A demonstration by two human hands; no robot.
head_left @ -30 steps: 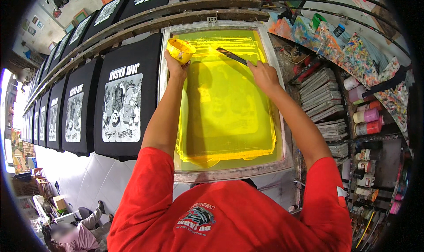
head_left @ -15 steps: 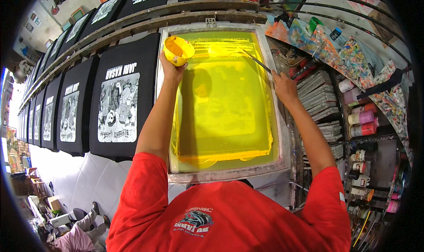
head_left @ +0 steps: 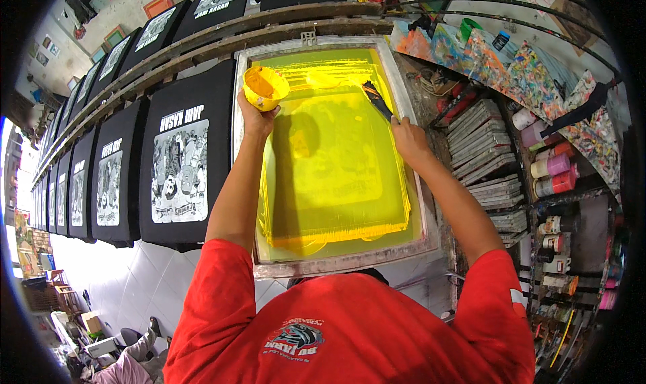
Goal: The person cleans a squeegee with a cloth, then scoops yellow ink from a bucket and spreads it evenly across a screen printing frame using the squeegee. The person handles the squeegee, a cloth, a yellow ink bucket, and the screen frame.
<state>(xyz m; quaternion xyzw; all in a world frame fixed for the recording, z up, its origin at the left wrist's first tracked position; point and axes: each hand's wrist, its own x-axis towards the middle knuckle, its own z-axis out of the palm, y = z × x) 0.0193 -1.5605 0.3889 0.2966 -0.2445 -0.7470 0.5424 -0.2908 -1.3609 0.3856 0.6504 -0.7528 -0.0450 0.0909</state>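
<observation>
My left hand (head_left: 257, 120) is closed around a yellow bowl (head_left: 283, 84) of orange-yellow ink, held tilted over the screen's upper left corner. A dark, flat spatula (head_left: 379, 102) with yellow-orange smears is gripped in my right hand (head_left: 410, 140). Its blade hangs over the upper right part of a silk screen (head_left: 330, 148), whose pale frame (head_left: 350, 259) lies in front of me. Whether the blade touches the mesh I cannot tell. Thick yellow ink (head_left: 323, 80) lies in streaks along the far end, and more lines the sides and near edge.
Black shirts (head_left: 180, 101) with white prints hang over boards in a row at left, more beyond wooden rails (head_left: 222, 34). At right stand stacked grey slats (head_left: 479, 138), shelves of ink jars (head_left: 555, 182) and a paint-splattered sheet (head_left: 521, 74). A person's legs (head_left: 138, 350) show lower left.
The spatula has turned from edge-on to show its flat face. My right hand has shifted slightly left and nearer to me; the bowl stays in my left hand.
</observation>
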